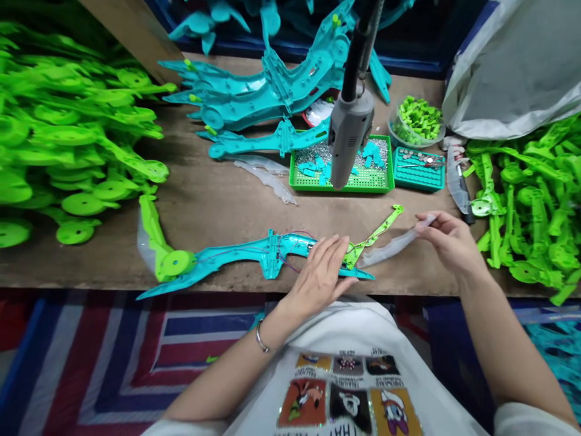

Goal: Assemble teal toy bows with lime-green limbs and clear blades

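A long turquoise plastic shell [236, 249] lies along the table's front edge, with thin wires running over its middle. My left hand [322, 269] rests flat on its right part, fingers stretched out. A green arm piece [175, 263] with a round disc is joined to the shell's left end, a clear piece behind it. At the right end a narrow green arm [374, 236] slants up. Between thumb and fingers, my right hand [447, 239] pinches the upper end of a translucent plastic strip [393, 247]; its lower end is beside the narrow green arm.
Green parts are heaped at the left [77, 145] and right [529, 206]. A hanging electric screwdriver [350, 139] is above a green tray [342, 181] of screws. Behind lie turquoise shells [272, 91], a bowl [417, 121] of green bits and a teal box [418, 175].
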Action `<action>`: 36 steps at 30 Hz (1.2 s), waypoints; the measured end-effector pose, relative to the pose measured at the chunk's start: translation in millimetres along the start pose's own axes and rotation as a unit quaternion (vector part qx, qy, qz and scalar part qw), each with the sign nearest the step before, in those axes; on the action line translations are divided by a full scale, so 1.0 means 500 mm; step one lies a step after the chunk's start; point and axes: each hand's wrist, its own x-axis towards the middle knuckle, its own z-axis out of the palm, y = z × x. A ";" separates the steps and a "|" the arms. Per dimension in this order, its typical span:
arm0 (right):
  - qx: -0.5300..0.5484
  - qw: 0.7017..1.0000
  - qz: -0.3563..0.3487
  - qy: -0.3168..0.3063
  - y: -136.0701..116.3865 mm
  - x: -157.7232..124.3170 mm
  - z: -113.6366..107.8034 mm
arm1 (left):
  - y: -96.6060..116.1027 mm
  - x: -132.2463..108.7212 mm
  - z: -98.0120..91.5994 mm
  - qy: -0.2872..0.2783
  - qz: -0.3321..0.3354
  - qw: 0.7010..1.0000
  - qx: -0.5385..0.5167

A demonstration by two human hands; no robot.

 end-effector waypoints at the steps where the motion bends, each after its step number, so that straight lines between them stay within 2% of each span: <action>1: 0.029 0.999 0.023 -0.002 0.010 0.003 0.000 | -0.001 -0.001 0.001 0.000 -0.001 1.000 -0.001; 8: 0.100 0.992 0.081 -0.014 0.012 0.016 -0.026 | -0.009 -0.006 0.003 -0.002 0.002 1.000 -0.011; 16: 0.103 0.983 0.144 -0.042 0.045 0.033 0.029 | -0.003 0.004 0.005 -0.009 0.004 1.000 0.001; 24: 0.068 0.982 0.172 -0.032 0.045 0.054 0.030 | -0.008 0.002 0.006 -0.017 0.006 1.000 -0.005; 31: 0.021 0.983 0.178 -0.036 0.037 0.072 0.038 | 0.017 0.039 0.016 -0.090 0.020 0.996 0.013; 33: 0.015 0.981 0.189 -0.046 0.032 0.078 0.037 | 0.019 0.048 0.024 -0.087 0.026 0.996 0.014; 36: 0.007 0.980 0.193 -0.045 0.030 0.088 0.035 | 0.012 0.052 0.035 -0.054 0.036 0.998 0.000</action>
